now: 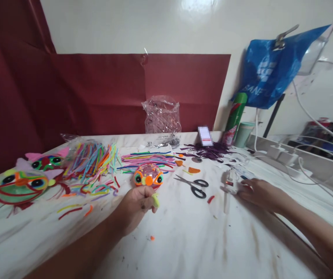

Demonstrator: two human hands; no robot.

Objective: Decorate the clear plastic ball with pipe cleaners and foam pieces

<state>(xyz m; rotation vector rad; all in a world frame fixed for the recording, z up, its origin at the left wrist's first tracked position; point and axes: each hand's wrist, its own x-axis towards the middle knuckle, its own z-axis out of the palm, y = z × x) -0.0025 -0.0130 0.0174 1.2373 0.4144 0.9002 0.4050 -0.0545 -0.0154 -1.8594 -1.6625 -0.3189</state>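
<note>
A small yellow-green fuzzy piece (156, 200) is pinched between the thumb and fingers of my left hand (139, 202). Just beyond that hand lies a round clear ornament (148, 175) with goggle eyes, an orange nose and orange trim. My right hand (257, 192) reaches to a clear-and-white tool (230, 182) with a red mark, which looks like a glue gun. Blur hides whether its fingers close on it. Between the hands rest black-handled scissors (194, 185). Orange felt scraps (194, 170) and a short red piece (211, 199) lie nearby.
Loose pipe cleaners (89, 162) and two decorated fish-like ornaments (21, 186) lie left. Purple shreds (213, 151) sit at the back, beneath a phone-like pale rectangle (205, 136). A green can (236, 112), a cup (244, 133) and a power strip with cables (285, 157) stand right.
</note>
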